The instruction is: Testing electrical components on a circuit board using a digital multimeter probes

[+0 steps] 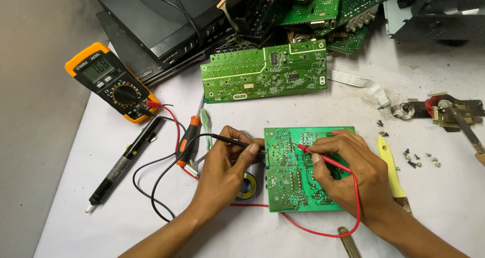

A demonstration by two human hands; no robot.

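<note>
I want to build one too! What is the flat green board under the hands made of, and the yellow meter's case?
The flat green circuit board looks like stiff glossy laminate: shiny silver solder dots cover it. The yellow-orange meter case seems to be matte plastic or rubber, with rounded moulded edges.

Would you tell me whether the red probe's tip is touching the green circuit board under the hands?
Touching: the head view shows the red probe in the right hand, its tip pressed onto the green circuit board.

Both bare forearms enter from the bottom of the frame and meet near the centre. The left hand [225, 162] has its fingers pinched together, pointing right. The right hand [348, 169] has its fingers curled and pinched, pointing left.
</note>
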